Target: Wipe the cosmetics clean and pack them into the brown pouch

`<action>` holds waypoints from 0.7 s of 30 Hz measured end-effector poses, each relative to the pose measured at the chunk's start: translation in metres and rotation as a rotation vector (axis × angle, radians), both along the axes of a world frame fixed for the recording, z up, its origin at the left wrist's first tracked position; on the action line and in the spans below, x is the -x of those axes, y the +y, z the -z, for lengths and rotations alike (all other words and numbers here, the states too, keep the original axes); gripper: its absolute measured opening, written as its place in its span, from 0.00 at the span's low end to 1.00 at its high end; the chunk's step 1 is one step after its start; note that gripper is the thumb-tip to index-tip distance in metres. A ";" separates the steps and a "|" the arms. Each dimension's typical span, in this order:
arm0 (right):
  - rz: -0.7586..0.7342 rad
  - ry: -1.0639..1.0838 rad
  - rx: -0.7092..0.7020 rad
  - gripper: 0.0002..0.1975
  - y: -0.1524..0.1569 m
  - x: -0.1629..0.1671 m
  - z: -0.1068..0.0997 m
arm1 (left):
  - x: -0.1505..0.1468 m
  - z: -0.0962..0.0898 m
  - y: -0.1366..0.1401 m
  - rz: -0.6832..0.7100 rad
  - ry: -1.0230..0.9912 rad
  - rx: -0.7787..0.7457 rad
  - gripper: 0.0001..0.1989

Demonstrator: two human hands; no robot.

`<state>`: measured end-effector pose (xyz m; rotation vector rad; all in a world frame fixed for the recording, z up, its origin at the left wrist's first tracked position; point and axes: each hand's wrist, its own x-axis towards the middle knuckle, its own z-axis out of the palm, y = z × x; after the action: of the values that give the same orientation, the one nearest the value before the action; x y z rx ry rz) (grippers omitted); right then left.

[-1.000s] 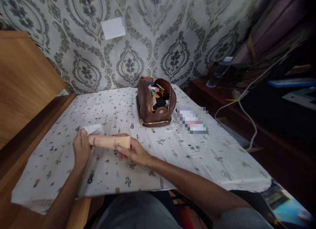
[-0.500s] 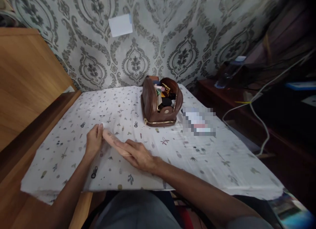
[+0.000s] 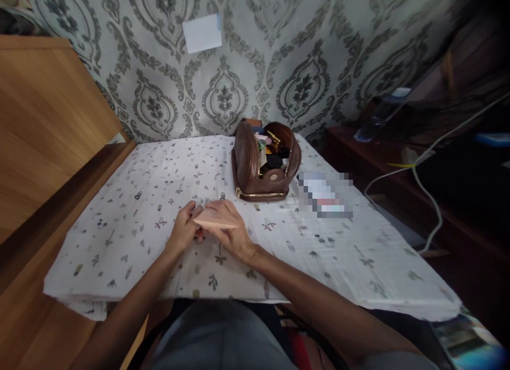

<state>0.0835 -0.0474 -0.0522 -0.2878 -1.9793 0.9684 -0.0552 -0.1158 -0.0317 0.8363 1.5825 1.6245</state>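
A peach-coloured squeeze tube [image 3: 215, 219] is held low over the cloth, its wide flat crimped end facing me and to the right. My right hand [image 3: 235, 234] is wrapped round it from behind and below, fingers closed. My left hand [image 3: 184, 227] is closed at the tube's narrower left end, fingers and thumb curled in; its fingertips and the cap area are mostly hidden. Something small and reddish shows blurred beneath the left fingers. Behind my hands stands a brown cosmetic bag [image 3: 261, 173], unzipped, with several make-up items inside, among them a round black one [image 3: 274, 161].
The patterned white cloth [image 3: 159, 168] covers the table. A pixelated flat item [image 3: 326, 194] lies right of the bag. At the left rises a wooden panel [image 3: 51, 120]. A clear bottle [image 3: 374, 117] and a white cable [image 3: 428, 200] are at the right; patterned wallpaper [image 3: 223, 93] is behind.
Both hands have moved right and closer together. The tube has turned from a long slanted view so that its flat end faces me. The view has shifted slightly.
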 end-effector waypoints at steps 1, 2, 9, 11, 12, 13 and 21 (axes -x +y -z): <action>0.001 -0.012 -0.018 0.17 0.000 0.000 -0.001 | -0.001 0.000 -0.001 0.040 0.009 0.009 0.13; 0.006 -0.031 -0.023 0.17 0.000 0.001 0.000 | -0.001 -0.001 -0.001 0.074 0.015 0.014 0.11; 0.095 -0.240 -0.030 0.14 0.000 0.002 0.005 | -0.002 -0.014 -0.007 0.069 0.092 0.106 0.07; 0.104 -0.324 -0.059 0.15 0.001 0.002 0.004 | 0.000 -0.018 -0.011 0.032 0.172 0.120 0.09; 0.104 -0.362 -0.066 0.16 0.001 0.001 0.003 | 0.002 -0.021 -0.013 0.025 0.210 0.125 0.11; 0.104 -0.391 -0.065 0.16 0.001 0.001 0.002 | 0.003 -0.024 -0.015 0.025 0.241 0.133 0.13; 0.085 -0.460 0.050 0.14 -0.001 -0.008 -0.014 | 0.009 -0.059 -0.019 -0.087 0.039 0.034 0.25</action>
<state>0.0914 -0.0485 -0.0385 -0.6667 -2.3336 0.9593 -0.0645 -0.1348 0.0275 0.7954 1.6905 1.6464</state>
